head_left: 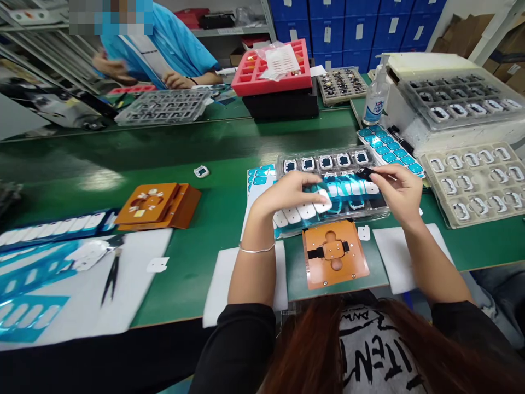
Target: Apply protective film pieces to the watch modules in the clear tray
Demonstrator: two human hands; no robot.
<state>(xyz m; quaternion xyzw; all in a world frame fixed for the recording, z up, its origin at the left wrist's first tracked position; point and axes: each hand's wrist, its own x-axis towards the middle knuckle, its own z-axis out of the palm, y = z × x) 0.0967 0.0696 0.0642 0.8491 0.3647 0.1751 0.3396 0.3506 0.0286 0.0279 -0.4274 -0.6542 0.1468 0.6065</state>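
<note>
My left hand [287,192] is closed on a strip of blue film [301,212] that carries a row of white rounded stickers. My right hand [401,189] is closed, its thumb and fingers pinching a small black piece [364,173] at the right end of the film; its exact kind does not show. Beneath both hands lies a clear plastic tray [315,155] of white-framed parts with dark centres, partly covered by the film. Nearer me, an orange fixture plate [336,262] with a black strap across its middle lies flat. A small white sticker piece [363,232] rests beside it.
Left stands another orange fixture [150,203]; beyond it is a loose part [202,172]. Black tweezers [110,276] lie on a white foam sheet [139,284]. A parts tray [471,186] and pump bottle [375,98] are at right. Across the table, a person in blue [180,41] works.
</note>
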